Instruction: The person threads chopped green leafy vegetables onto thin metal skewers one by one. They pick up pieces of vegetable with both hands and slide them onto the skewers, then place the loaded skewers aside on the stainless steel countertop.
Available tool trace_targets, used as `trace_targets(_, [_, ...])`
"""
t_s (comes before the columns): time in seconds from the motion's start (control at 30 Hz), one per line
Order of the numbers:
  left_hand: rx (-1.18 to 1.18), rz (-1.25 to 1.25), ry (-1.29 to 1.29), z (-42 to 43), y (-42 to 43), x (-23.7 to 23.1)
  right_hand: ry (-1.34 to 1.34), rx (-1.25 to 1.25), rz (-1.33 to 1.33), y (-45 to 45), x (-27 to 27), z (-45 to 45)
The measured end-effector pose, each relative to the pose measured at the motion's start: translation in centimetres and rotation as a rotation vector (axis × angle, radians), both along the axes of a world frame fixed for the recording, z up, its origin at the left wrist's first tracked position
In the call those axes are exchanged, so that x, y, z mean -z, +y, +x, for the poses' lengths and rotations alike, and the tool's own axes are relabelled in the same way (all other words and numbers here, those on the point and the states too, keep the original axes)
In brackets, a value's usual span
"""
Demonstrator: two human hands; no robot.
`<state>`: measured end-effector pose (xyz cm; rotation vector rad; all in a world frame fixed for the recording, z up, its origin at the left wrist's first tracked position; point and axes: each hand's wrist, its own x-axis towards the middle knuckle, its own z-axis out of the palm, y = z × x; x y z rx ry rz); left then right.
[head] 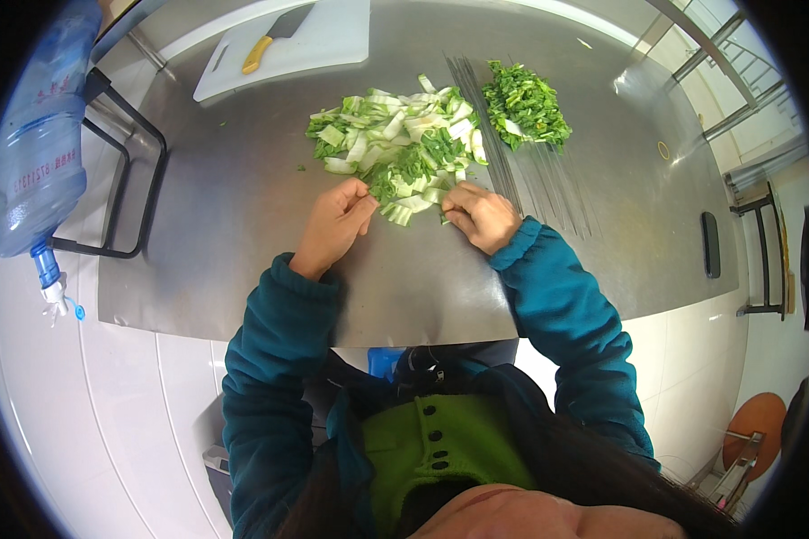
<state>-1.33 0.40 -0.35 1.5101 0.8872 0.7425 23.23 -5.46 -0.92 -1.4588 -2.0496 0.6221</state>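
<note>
A loose heap of chopped leafy cabbage [398, 128], pale stem strips mixed with green leaf, lies on the stainless steel table [243, 202] before me. My left hand [340, 219] is at the heap's near left edge, its thumb and index finger bent together against the leaves. On the near right edge, my right hand [482, 214] has curled fingers, with a small green scrap showing beneath the fingertips. Whether either hand grips a piece is hidden. Thin metal skewers [489, 128] lie in a bundle just right of the heap, pointing away from me.
Finely cut greens [526, 104] are piled over more spread-out skewers [559, 188]. A yellow-handled knife [259, 54] rests on a white cutting board [337, 34] at the back left. A black phone-like object [710, 246] lies far right. An inverted water bottle [37, 148] hangs by the black metal frame [155, 195].
</note>
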Motion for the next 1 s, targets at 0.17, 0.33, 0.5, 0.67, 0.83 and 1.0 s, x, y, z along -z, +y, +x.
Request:
trace_targets(0.17, [-0.001,0.000,0.011,0.1,0.0,-0.1,-0.018,-0.030,0.037,0.5,0.4,0.3])
trace_targets(0.33, [0.011,-0.014,-0.010,0.0,0.0,-0.1,-0.086,-0.092,0.081,0.4,0.4,0.5])
trace_targets(0.5, [0.003,-0.020,0.008,0.0,-0.1,-0.2,-0.093,-0.156,0.060,0.4,0.3,1.3])
trace_targets(0.67, [0.011,-0.023,0.012,0.1,-0.1,-0.5,0.629,-0.009,-0.129,1.6,1.3,1.2])
trace_targets(0.83, [0.076,-0.046,0.019,0.1,-0.3,-0.6,1.530,0.208,-0.363,2.6,1.5,3.3])
trace_targets(1.0, [0.156,-0.075,0.044,0.1,-0.5,-0.4,1.581,0.244,-0.267,2.8,1.8,3.5])
